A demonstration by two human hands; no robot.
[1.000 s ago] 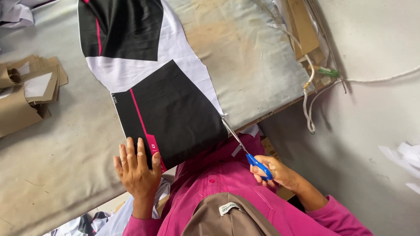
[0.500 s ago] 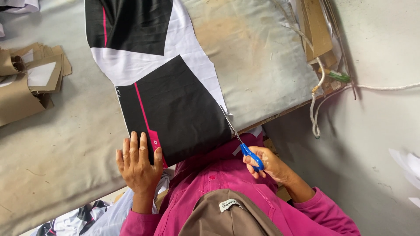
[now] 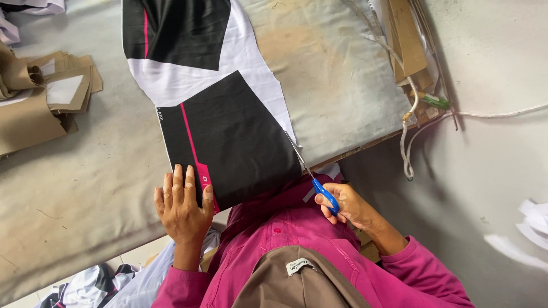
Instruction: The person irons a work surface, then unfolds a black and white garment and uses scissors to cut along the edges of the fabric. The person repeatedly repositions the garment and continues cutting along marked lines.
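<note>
While the left hand (image 3: 184, 205) lies flat, unclenched, pinning limp, slippery fabric (image 3: 228, 137), the right hand (image 3: 348, 206) is clenched around blue-handled scissors (image 3: 317, 182).

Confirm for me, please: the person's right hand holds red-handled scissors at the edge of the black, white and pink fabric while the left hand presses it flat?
Not quite: the head view shows the scissors in the right hand have blue handles, not red. The left hand does press the fabric flat.

Single view only, head cam, no 2nd view to overlap. Looks steeply down over wearer's chest onto table (image 3: 85, 194) edge. Frame rotated: table runs upper left, floor at right. Close range, both hands in bottom half, pink shirt (image 3: 297, 239) fills bottom centre.
</note>
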